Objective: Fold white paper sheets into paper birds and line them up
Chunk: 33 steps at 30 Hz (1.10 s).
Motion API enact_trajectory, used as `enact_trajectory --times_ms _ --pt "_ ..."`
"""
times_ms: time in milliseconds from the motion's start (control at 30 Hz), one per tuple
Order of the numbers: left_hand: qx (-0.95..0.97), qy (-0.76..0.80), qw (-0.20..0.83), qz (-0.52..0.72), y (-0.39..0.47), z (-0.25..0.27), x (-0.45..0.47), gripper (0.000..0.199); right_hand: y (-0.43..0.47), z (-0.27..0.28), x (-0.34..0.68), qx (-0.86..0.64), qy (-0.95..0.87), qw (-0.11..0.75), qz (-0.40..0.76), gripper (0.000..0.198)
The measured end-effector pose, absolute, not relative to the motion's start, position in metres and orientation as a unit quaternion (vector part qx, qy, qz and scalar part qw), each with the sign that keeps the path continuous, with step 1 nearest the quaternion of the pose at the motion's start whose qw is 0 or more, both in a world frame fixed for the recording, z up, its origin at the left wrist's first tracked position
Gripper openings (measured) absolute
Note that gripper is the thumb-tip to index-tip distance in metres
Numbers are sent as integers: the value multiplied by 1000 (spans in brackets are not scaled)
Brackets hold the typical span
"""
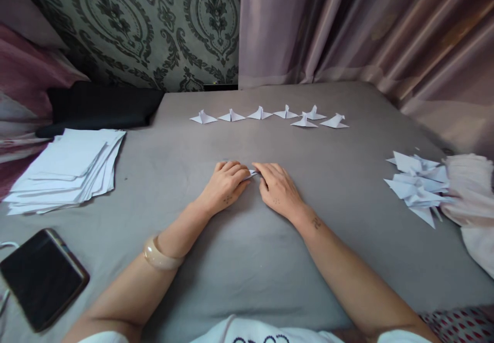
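Note:
My left hand [226, 183] and my right hand [277, 188] lie side by side on the grey sheet [247, 260], fingers curled over a small folded piece of white paper [252, 174]. Only a sliver of that paper shows between the fingertips; the rest is hidden under the hands. Beyond the hands, a row of several finished white paper birds [270, 116] stands across the sheet. A bracelet [160, 256] circles my left wrist.
A stack of white paper sheets [65, 170] lies at the left. A dark phone [42, 276] rests at the lower left. A heap of folded white paper pieces [419, 186] sits at the right beside a pale cloth [471, 199]. Curtains and patterned wall stand behind.

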<state>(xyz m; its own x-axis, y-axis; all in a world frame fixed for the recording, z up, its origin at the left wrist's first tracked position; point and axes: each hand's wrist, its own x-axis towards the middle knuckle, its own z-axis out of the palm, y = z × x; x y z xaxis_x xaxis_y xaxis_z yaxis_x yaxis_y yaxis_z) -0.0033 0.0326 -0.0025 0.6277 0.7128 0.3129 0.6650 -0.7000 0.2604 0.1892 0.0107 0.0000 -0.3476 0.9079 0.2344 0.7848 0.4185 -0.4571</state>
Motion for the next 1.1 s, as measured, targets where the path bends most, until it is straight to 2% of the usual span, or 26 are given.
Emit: enact_trajectory --times_ms 100,267,367,467,567,667,767,900,1100 --pt "907 371 46 193 33 -3 -5 23 8 0 189 -522 -799 255 155 45" --pt "917 355 -2 180 35 -1 -6 26 9 -7 187 -525 -748 346 211 44" --pt "894 386 24 226 37 3 -6 23 10 -8 186 -530 -705 410 231 40" --pt "779 478 141 380 36 11 -3 17 11 -4 185 -537 -658 468 245 33" --pt "572 537 356 508 32 18 5 19 10 3 185 -534 -609 497 312 26" --pt "420 530 526 517 27 20 14 22 10 7 183 -523 -551 491 426 31" --pt "342 538 592 492 24 17 23 22 9 4 180 -516 -516 471 496 39" --pt "331 549 610 465 21 12 27 22 10 -7 178 -529 -523 433 509 32" --pt "413 548 570 451 21 6 24 29 13 -10 184 -555 -569 392 463 18"
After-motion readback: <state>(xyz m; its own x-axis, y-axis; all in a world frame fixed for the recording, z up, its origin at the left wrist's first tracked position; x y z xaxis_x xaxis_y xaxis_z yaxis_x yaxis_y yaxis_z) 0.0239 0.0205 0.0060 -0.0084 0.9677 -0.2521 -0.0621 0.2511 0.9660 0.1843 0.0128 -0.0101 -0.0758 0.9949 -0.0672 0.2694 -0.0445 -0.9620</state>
